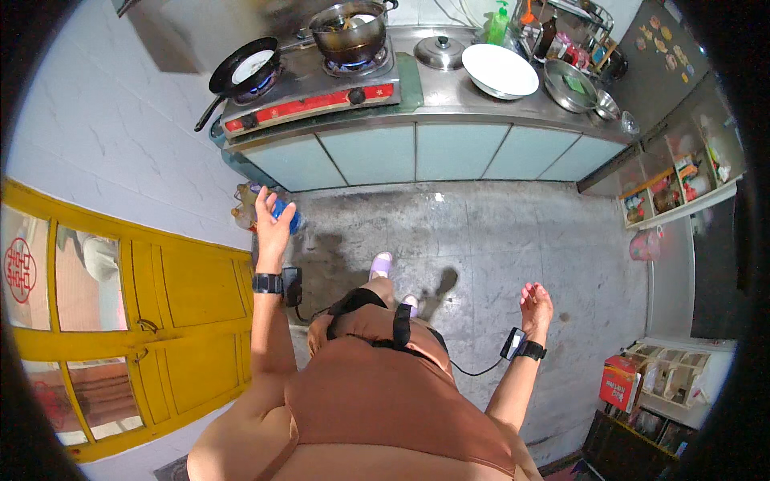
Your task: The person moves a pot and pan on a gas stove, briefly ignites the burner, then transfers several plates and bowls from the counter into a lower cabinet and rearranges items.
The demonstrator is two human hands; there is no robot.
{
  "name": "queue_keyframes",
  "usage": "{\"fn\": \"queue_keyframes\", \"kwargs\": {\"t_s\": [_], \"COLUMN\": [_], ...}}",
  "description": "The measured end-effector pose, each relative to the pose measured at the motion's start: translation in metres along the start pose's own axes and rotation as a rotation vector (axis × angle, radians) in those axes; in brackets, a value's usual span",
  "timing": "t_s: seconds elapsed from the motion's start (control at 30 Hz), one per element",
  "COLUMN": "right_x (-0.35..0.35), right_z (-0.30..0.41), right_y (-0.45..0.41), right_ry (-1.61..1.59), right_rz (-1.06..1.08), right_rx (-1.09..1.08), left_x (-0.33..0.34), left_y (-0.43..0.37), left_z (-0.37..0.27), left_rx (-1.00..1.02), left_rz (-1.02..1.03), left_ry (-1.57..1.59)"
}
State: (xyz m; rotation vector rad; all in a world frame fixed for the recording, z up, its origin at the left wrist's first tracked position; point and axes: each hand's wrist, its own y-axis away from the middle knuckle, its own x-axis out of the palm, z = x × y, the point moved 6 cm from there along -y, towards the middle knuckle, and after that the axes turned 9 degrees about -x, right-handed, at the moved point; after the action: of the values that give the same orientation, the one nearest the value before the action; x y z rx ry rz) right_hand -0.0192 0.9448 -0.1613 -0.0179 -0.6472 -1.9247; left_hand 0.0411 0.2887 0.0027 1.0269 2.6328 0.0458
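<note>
My left hand (275, 227) is raised in front of me on the left, thumb and fingers apart, with nothing held. Behind it, low by the cabinet, a blue thing (293, 221) is partly covered by the hand. On the right, my right hand (536, 308) hangs over the floor with loosely curled fingers and holds nothing. Ahead stands a gas stove (313, 99) with both burners lit. A black frying pan (224, 78) with a white round thing (251, 66) in it sits on the left burner. The right burner bears a metal pot (349, 45) with contents I cannot make out.
The steel counter (439, 90) holds a pot lid (440, 53), a white basin (500, 69), a metal pan (562, 90) and a green pump bottle (498, 25). Bottles (243, 210) stand at the cabinet's left end. A yellow door (198, 288) is at left; shelves (680, 174) are at right.
</note>
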Motion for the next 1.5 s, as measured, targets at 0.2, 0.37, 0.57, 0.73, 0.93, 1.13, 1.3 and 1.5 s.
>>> {"fn": "queue_keyframes", "kwargs": {"t_s": [0.2, 0.37, 0.57, 0.73, 0.93, 1.13, 1.3, 1.5], "right_x": [-0.057, -0.060, -0.001, 0.134, 0.339, 0.439, 0.404, 0.341], "right_z": [-0.023, -0.027, -0.032, -0.035, -0.026, -0.035, -0.055, -0.062], "right_y": [0.016, 0.024, 0.002, -0.040, -0.064, -0.072, -0.074, -0.081], "right_ry": [-0.032, -0.021, 0.010, 0.078, 0.282, 0.417, 0.443, 0.365], "right_rz": [-0.144, -0.239, -0.186, -0.123, 0.152, 0.378, 0.207, -0.005], "right_rx": [0.059, 0.089, 0.074, 0.093, 0.100, 0.109, 0.169, 0.223], "left_x": [0.032, 0.019, -0.010, -0.063, -0.101, -0.093, -0.025, 0.093], "left_y": [-0.014, -0.042, -0.092, -0.159, -0.233, -0.317, -0.356, -0.336], "left_z": [-0.009, 0.000, 0.015, 0.063, 0.080, 0.113, 0.105, -0.078], "left_rx": [0.033, -0.006, 0.073, -0.030, -0.049, -0.095, 0.030, 0.302], "left_rz": [0.096, 0.093, 0.070, -0.018, -0.127, -0.087, 0.105, 0.440], "left_ry": [-0.054, -0.009, 0.026, 0.149, 0.149, -0.215, -0.026, -0.411]}}
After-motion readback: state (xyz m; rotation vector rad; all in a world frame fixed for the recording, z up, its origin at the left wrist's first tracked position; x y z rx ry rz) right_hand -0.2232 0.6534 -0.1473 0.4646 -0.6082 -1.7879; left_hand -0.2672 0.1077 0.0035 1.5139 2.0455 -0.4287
